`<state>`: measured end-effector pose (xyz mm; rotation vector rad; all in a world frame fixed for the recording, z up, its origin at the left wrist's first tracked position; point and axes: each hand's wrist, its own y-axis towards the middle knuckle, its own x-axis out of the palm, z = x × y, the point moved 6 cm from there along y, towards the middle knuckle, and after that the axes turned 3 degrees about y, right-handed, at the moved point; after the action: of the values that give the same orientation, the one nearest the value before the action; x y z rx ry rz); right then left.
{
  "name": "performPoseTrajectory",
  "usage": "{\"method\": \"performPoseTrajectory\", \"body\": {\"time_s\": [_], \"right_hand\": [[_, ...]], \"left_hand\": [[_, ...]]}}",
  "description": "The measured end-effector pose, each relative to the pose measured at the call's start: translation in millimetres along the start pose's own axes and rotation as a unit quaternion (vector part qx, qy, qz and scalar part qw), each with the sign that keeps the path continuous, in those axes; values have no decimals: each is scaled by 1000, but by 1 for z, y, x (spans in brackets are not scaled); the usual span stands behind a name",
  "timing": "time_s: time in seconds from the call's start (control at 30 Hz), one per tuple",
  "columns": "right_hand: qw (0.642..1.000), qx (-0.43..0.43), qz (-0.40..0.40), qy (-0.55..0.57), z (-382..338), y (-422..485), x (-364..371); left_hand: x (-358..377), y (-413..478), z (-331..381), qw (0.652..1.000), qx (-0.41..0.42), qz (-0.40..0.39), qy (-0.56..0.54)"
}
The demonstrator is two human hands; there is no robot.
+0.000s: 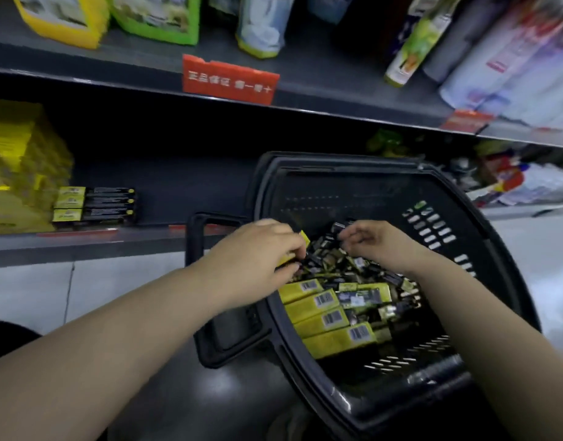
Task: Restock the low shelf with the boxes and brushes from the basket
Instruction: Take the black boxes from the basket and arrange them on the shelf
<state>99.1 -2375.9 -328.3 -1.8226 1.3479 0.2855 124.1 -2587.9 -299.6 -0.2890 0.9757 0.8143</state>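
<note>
Gripping a yellow box (304, 237) with curled fingers, the left hand (257, 249) sits at the left edge of the load inside the black basket (321, 192). The right hand (375, 240) pinches a small dark packet (339, 227) between thumb and fingertips just above the pile. Below the hands, four long yellow cartons (324, 316) lie side by side in the basket, each with a white barcode sticker near its end. Their other print is too blurred to read. A jumble of black-and-gold packets (353, 265) fills the middle of the basket.

The basket stands tilted on the pale tiled floor (35, 297), just in front of the low shelf (82, 243), with its handle (195, 237) folded down on the left. On that shelf, well to the left, a short stack of yellow-and-black boxes (95, 205) lies beside taller yellow packs (19, 173).

On the edge of the upper shelf (305, 62) hangs a red tag (230, 79) with white Chinese characters, too smeared to read with certainty. A yellow pouch (60, 17) and a green pouch (156, 17) stand above it.
</note>
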Motion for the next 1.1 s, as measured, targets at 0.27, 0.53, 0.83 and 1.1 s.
{"method": "performPoseTrajectory", "body": {"time_s": [0.27,0.53,0.83,1.1], "right_hand": [[915,196,-145,-322,152,19,15],[817,138,-181,-530,174,44,43],[848,160,-187,-470,180,35,32],[978,136,-107,-119,113,7,-33]], "left_hand": [[37,29,16,997,13,-41,63],[41,27,11,990,9,-93,107],[48,24,16,973,-12,-124,193],[53,28,23,977,-48,-143,151]]}}
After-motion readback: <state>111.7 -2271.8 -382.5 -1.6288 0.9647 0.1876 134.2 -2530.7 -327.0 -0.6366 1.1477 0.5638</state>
